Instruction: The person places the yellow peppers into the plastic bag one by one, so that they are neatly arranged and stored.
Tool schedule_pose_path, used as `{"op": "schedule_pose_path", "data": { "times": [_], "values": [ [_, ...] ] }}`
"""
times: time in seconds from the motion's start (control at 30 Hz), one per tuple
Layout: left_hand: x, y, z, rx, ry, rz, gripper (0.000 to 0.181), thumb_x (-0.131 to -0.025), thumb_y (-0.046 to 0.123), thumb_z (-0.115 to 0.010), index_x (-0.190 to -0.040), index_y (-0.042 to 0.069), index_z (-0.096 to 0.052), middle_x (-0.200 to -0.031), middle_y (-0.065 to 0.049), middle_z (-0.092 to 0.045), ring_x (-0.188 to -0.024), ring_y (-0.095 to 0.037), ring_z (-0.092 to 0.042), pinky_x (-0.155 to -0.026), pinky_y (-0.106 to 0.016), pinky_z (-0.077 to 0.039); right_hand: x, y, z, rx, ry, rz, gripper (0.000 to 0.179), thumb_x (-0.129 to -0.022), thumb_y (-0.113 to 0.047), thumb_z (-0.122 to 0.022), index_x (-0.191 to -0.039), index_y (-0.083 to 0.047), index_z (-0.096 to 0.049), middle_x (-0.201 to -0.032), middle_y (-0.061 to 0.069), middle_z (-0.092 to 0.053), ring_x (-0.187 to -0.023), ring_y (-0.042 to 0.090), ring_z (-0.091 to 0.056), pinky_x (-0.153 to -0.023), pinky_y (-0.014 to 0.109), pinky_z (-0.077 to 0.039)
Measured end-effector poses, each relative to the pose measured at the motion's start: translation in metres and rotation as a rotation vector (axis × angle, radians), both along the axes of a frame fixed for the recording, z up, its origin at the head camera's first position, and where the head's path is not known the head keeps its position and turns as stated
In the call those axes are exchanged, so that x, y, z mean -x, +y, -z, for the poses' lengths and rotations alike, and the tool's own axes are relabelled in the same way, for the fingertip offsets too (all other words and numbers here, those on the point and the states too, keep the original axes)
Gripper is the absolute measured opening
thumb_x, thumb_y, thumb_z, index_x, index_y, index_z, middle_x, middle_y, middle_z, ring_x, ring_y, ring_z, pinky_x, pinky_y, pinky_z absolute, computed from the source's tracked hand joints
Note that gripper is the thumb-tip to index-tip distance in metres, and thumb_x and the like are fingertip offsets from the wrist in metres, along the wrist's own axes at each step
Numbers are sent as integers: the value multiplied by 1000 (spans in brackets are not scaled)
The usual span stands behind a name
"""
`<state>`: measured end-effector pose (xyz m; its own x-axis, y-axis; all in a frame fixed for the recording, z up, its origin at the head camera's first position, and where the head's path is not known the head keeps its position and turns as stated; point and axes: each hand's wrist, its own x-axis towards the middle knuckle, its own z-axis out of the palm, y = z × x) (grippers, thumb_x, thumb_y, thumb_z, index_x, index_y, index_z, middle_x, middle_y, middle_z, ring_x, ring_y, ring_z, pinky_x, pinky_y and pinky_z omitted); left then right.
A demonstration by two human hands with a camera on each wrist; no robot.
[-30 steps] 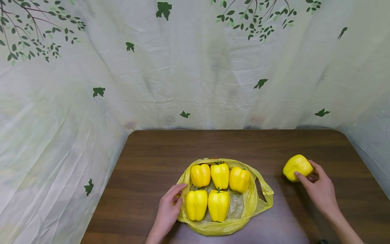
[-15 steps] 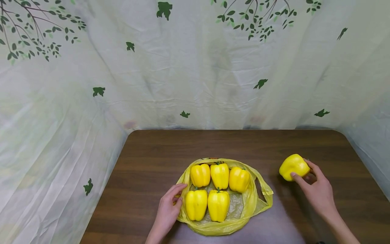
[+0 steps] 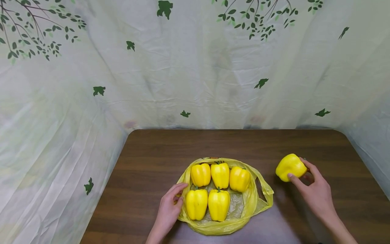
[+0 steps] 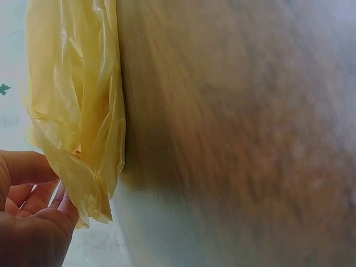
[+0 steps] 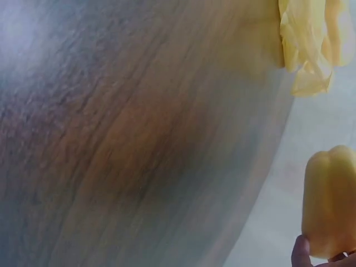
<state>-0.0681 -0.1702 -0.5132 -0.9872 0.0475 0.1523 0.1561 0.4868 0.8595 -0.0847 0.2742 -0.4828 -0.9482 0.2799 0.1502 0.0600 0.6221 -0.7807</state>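
Observation:
Out to the right, my right hand (image 3: 318, 191) grips a yellow bell pepper (image 3: 290, 167) between thumb and fingers, held above the table. The pepper (image 5: 332, 203) also shows in the right wrist view, with a thumb at its lower end. A yellow plastic bag (image 3: 250, 211) lies with its mouth spread open. Inside it several yellow bell peppers (image 3: 196, 204) lie in two rows, three behind and two in front. My left hand (image 3: 169, 206) holds the bag's left rim, and in the left wrist view its fingers (image 4: 28, 167) meet the crumpled plastic.
Under the bag is a brown wooden table (image 3: 146, 162) with rounded far corners. Pale cloth (image 3: 201, 74) printed with leaves and branches hangs behind it and on both sides. One bag handle (image 3: 265, 193) sticks out on the right, towards the held pepper.
My right hand has moved a little to the left with the bell pepper, nearer to the bag. The left hand, the bag and the peppers in it have stayed in place.

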Motion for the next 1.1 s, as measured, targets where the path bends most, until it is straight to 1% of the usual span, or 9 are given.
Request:
{"op": "schedule_pose_path", "data": {
  "times": [0.17,0.3,0.47,0.67,0.8,0.97,1.1],
  "values": [
    [0,0,0,9,9,5,44,-83,-17,-60,-118,6,-69,-119,1,-65,-93,-18,-60,-75,-27,-54,-2,-6,-2,-16,53,-22,70,-86,-31,-76,-147,-18,-44,-146,8,-49,-96,-19,-46,-66,8,-42],
    [1,0,-1,8,13,6,44,-82,-17,-59,-118,6,-69,-118,2,-65,-94,-18,-60,-75,-27,-54,-3,-12,-5,-30,75,-34,71,-86,-31,-77,-147,-17,-45,-147,3,-48,-99,-21,-44,-70,6,-42],
    [1,1,-2,12,8,8,44,-83,-17,-60,-118,7,-69,-119,3,-65,-94,-18,-61,-75,-27,-54,-7,-21,-9,-28,104,-37,69,-85,-28,-78,-145,-16,-48,-145,0,-50,-99,-20,-46,-71,7,-43],
    [1,1,-2,14,2,8,44,-83,-16,-60,-119,7,-69,-119,2,-65,-94,-18,-60,-76,-28,-54,-10,-32,-14,9,143,-53,68,-83,-22,-80,-144,-18,-50,-144,-6,-51,-101,-17,-48,-71,7,-45],
    [1,1,-2,15,0,7,43,-83,-16,-60,-119,7,-69,-119,2,-65,-94,-18,-60,-75,-28,-54,-11,-38,-17,19,150,-77,68,-83,-21,-80,-144,-19,-50,-145,-7,-51,-102,-17,-49,-71,9,-47],
    [1,1,-4,10,-1,6,43,-83,-16,-60,-118,7,-69,-119,2,-65,-94,-19,-60,-75,-27,-54,-13,-44,-20,29,155,-111,66,-82,-20,-80,-142,-19,-51,-145,-7,-50,-105,-15,-50,-75,6,-45],
    [0,1,-3,3,5,9,43,-83,-16,-59,-118,7,-70,-118,2,-65,-95,-20,-60,-75,-28,-54,-14,-47,-22,35,151,-130,63,-82,-20,-81,-138,-19,-53,-145,-6,-51,-105,-13,-52,-75,6,-44]
  ]
}}
